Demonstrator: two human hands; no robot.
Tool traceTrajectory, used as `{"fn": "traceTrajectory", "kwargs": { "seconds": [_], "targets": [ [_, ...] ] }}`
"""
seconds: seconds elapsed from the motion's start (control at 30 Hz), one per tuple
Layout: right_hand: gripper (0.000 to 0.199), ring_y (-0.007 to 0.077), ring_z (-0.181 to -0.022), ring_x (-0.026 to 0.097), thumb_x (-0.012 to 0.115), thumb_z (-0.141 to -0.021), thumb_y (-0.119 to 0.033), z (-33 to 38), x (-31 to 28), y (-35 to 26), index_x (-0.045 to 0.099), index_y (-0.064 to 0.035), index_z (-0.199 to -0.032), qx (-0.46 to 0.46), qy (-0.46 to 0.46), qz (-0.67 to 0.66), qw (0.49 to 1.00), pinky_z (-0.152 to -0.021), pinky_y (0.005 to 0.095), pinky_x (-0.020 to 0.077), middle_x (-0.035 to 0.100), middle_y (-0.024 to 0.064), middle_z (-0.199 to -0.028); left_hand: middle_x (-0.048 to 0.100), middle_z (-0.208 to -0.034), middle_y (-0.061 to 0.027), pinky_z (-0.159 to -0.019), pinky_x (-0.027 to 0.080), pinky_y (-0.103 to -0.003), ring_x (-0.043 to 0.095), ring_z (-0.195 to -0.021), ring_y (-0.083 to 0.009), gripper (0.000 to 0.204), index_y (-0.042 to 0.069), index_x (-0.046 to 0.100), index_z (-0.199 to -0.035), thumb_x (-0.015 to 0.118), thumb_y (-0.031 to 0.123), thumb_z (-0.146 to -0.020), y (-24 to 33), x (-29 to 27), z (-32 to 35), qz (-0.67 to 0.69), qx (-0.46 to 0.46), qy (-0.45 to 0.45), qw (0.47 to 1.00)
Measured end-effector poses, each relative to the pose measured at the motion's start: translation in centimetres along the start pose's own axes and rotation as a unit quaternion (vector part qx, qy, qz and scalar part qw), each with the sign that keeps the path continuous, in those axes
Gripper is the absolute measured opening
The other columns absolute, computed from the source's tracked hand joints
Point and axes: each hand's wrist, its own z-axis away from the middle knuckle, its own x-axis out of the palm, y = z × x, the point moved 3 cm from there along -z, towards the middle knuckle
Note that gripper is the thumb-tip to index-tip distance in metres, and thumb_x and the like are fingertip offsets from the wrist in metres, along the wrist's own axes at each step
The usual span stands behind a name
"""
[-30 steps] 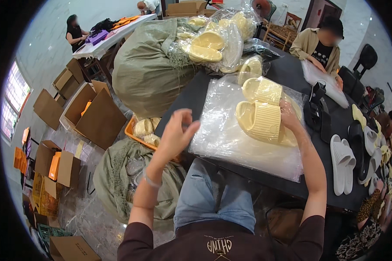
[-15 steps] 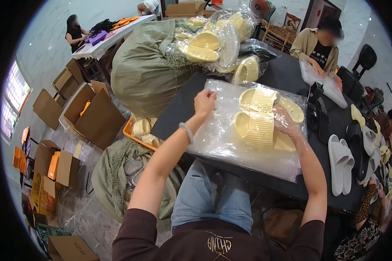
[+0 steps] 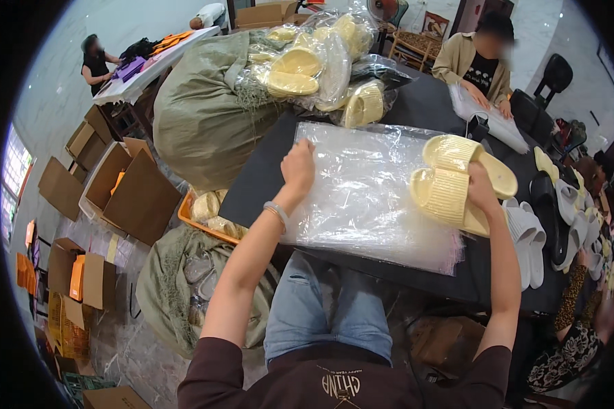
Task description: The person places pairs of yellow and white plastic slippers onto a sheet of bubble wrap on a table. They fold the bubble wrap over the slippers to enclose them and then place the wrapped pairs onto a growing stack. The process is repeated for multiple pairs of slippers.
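Note:
My right hand point(image 3: 481, 187) grips a pair of pale yellow ribbed slide slippers point(image 3: 442, 198), held together over the right edge of a stack of clear plastic bags point(image 3: 361, 198). The slippers show bare, with no film over them. At the upper left edge of the stack is my left hand point(image 3: 298, 165), fingers closed, apparently pinching the top bag; its fingertips are partly hidden. The bags lie flat on the black table point(image 3: 256, 174) in front of me.
Bagged yellow slippers point(image 3: 297, 71) lie beside a bulging green sack point(image 3: 191, 116). Grey slippers point(image 3: 525, 242) sit at the table's right. Across it, a co-worker handles plastic bags point(image 3: 488, 119). An orange crate point(image 3: 215, 228) and cardboard boxes point(image 3: 143, 198) stand at left.
My right hand has drawn the slippers rightward, out from under the clear film. My left hand stays closed at the bags' left edge. The whole view has shifted slightly.

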Motion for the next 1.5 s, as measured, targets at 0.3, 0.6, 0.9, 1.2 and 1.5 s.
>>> {"fn": "traceTrajectory", "kwargs": {
  "seconds": [0.3, 0.6, 0.9, 1.2, 1.5],
  "targets": [
    [0.03, 0.0396, -0.096, 0.057, 0.061, -0.076, -0.014, 5.6, -8.4, 5.2, 0.062, 0.0007, -0.102, 0.13, 0.119, 0.175, 0.969, -0.083, 0.0401, 0.0439, 0.062, 0.0229, -0.098, 0.058, -0.111, -0.0183, -0.076, 0.05, -0.045, 0.061, -0.093, -0.0364, 0.033, 0.002, 0.052, -0.112, 0.053, 0.028, -0.091, -0.6, -1.9, -2.0, -0.021, 0.06, 0.044, 0.997],
    [0.033, 0.0106, -0.093, 0.058, 0.04, -0.096, -0.015, 2.0, -10.7, -9.4, 0.055, 0.0033, -0.119, 0.176, 0.152, -0.24, 0.942, -0.082, 0.0257, 0.0462, 0.063, 0.0061, -0.107, 0.033, -0.143, -0.0217, -0.109, 0.025, -0.044, 0.029, -0.134, -0.0353, 0.052, 0.0, 0.044, -0.131, 0.045, 0.037, -0.095, 2.2, -8.3, 6.4, -0.005, 0.208, -0.245, 0.947],
    [0.032, 0.0361, -0.103, 0.055, 0.059, -0.077, -0.011, -5.8, 10.5, -20.3, 0.056, 0.0038, -0.105, 0.095, -0.024, -0.029, 0.995, -0.086, 0.0408, 0.0432, 0.06, 0.0214, -0.105, 0.049, -0.134, -0.0097, -0.104, 0.029, -0.046, 0.04, -0.126, -0.0305, 0.063, 0.013, 0.051, -0.13, 0.06, 0.048, -0.078, 0.1, -3.7, 10.4, -0.005, 0.317, -0.134, 0.939],
    [0.039, 0.0263, -0.114, 0.049, 0.064, -0.073, -0.022, -1.0, 17.9, -13.8, 0.059, -0.0016, -0.106, 0.049, -0.011, 0.09, 0.995, -0.105, 0.045, 0.028, 0.06, 0.0119, -0.109, 0.036, -0.142, -0.016, -0.11, 0.022, -0.044, 0.029, -0.134, -0.0344, 0.074, 0.012, 0.04, -0.138, 0.056, 0.053, -0.079, 1.1, -3.8, 10.3, -0.092, 0.235, -0.222, 0.942],
    [0.043, 0.0283, -0.113, 0.049, 0.063, -0.077, -0.024, 1.4, 11.5, -3.8, 0.059, -0.0073, -0.117, 0.225, 0.052, 0.137, 0.963, -0.097, 0.0434, 0.0342, 0.058, 0.009, -0.121, 0.021, -0.147, -0.0268, -0.112, 0.013, -0.046, 0.014, -0.14, -0.0352, 0.102, -0.009, 0.027, -0.138, 0.047, 0.071, -0.078, 1.4, -3.4, 10.3, -0.129, 0.163, -0.224, 0.952]
  ]
}}
